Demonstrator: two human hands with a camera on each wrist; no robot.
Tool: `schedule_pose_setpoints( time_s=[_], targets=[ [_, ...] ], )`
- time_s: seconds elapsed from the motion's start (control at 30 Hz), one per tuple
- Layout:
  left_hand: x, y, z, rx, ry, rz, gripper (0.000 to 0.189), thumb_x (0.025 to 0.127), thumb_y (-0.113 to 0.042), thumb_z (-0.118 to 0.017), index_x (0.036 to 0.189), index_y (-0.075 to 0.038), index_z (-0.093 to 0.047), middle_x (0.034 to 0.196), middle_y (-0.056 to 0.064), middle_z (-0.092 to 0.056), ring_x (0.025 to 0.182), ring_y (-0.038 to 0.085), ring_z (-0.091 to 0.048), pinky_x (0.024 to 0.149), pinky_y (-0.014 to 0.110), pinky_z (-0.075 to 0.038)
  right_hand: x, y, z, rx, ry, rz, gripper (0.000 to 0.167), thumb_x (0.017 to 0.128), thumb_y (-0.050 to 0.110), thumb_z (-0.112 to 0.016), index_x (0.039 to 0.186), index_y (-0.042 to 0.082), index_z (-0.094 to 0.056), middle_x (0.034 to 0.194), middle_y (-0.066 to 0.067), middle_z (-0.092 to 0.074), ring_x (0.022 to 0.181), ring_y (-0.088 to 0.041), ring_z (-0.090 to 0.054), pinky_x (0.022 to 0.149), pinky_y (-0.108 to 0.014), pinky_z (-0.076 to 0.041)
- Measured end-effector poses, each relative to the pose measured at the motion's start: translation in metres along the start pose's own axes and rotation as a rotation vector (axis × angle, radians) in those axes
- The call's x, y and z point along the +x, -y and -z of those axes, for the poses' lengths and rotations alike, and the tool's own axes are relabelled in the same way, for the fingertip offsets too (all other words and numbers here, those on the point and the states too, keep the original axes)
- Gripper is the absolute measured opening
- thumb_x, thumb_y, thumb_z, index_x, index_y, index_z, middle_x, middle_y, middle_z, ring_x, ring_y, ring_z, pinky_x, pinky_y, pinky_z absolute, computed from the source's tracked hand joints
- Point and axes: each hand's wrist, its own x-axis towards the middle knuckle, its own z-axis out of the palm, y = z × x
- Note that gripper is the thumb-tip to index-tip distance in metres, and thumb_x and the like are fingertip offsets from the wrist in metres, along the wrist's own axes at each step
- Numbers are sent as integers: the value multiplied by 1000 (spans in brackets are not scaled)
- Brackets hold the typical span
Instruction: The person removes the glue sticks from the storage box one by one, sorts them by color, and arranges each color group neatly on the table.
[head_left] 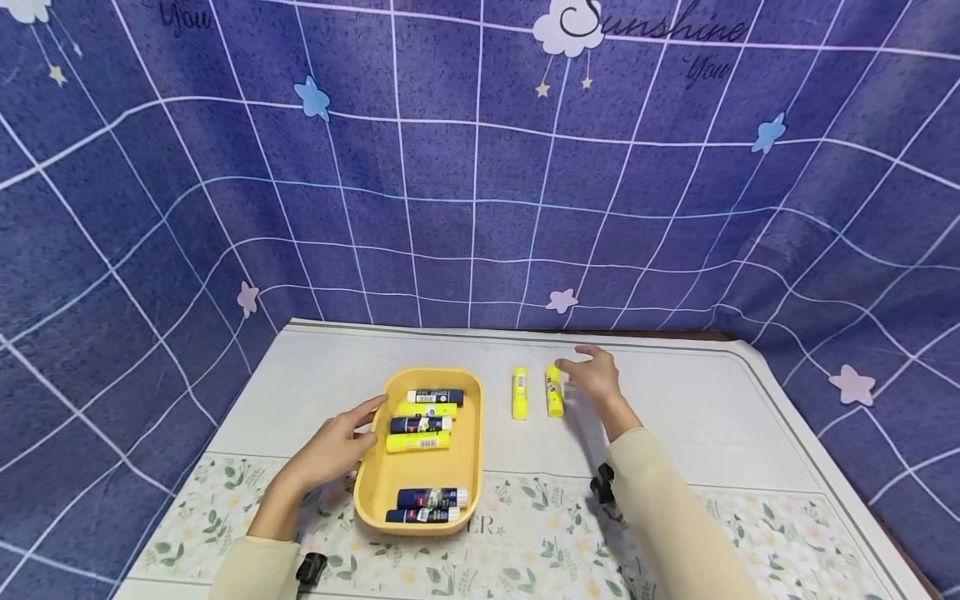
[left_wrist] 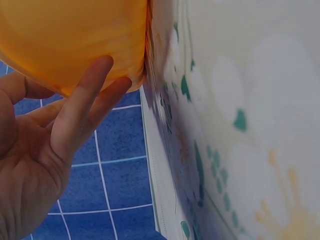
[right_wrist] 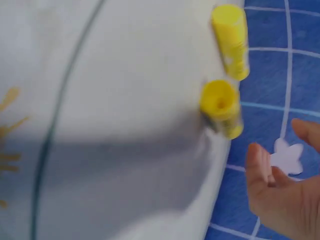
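My left hand [head_left: 336, 450] touches the left side of a yellow-orange tray [head_left: 468, 467]. Its straight fingers [left_wrist: 82, 100] lie against the tray's outer wall in the left wrist view. Several glue sticks lie in the tray: navy and yellow ones alternate toward the far end, and two navy glue sticks [head_left: 431, 498] lie together at the near end. Right of the tray, a yellow glue stick [head_left: 519, 393] lies on the table. Beside it is another yellow glue stick [head_left: 554, 392], with my right hand [head_left: 596, 379] just right of its far end, fingers spread and holding nothing.
The table [head_left: 675, 417] has a white cover with a floral band [head_left: 540, 533] along the near side. A dark blue grid-patterned curtain [head_left: 450, 217] hangs behind and on both sides. Dark straps [head_left: 602, 483] show at my wrists.
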Motion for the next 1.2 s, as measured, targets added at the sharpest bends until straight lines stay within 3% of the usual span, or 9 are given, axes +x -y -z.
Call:
schedule_pose_setpoints(
  time_s=[0.1,0.2,0.33,0.6,0.77,1.03,1.2],
  targets=[
    [0,2,0,-12,1,-2,64,103,-9,-49,164,-14,-30,157,33,-42,108,28,-74,74,34,-64,-7,14,-4,60,46,69,62,90,20,-77,145,2,-56,103,-14,-73,82,-24,-73,89,-39,-60],
    [1,2,0,-31,7,1,65,103,-10,-49,164,-15,-30,156,34,-42,104,28,-75,72,35,-65,-18,29,-14,120,128,131,56,88,15,-78,140,2,-60,92,-3,-70,79,-18,-69,84,-35,-58],
    [1,2,1,-38,9,9,65,103,-10,-49,165,-16,-29,157,34,-42,101,26,-76,71,35,-64,-38,47,-31,130,268,215,52,88,11,-78,137,2,-63,99,-8,-72,91,-23,-70,88,-34,-58],
    [1,1,0,-27,7,18,65,103,-9,-49,164,-16,-29,157,34,-42,101,25,-76,71,34,-64,-80,70,-61,141,658,337,48,92,2,-72,139,-2,-60,123,-28,-68,98,-13,-69,94,-31,-60],
    [1,2,1,-19,3,8,65,103,-9,-49,164,-15,-29,157,35,-41,100,24,-76,71,33,-64,-89,69,-79,123,777,333,47,91,1,-74,136,1,-64,121,-22,-69,102,-19,-69,90,-28,-60],
    [0,0,1,4,-6,25,65,103,-8,-48,164,-14,-30,157,34,-42,99,24,-76,69,32,-64,-94,61,-99,104,935,268,53,88,-2,-76,139,1,-63,131,-33,-63,104,-16,-70,93,-29,-60],
    [-1,-2,1,0,1,15,64,103,-8,-49,164,-12,-30,155,35,-43,99,25,-76,70,33,-64,-99,60,-107,49,1006,298,52,86,-2,-79,137,3,-65,130,-34,-64,106,-20,-71,93,-25,-59]
  ],
)
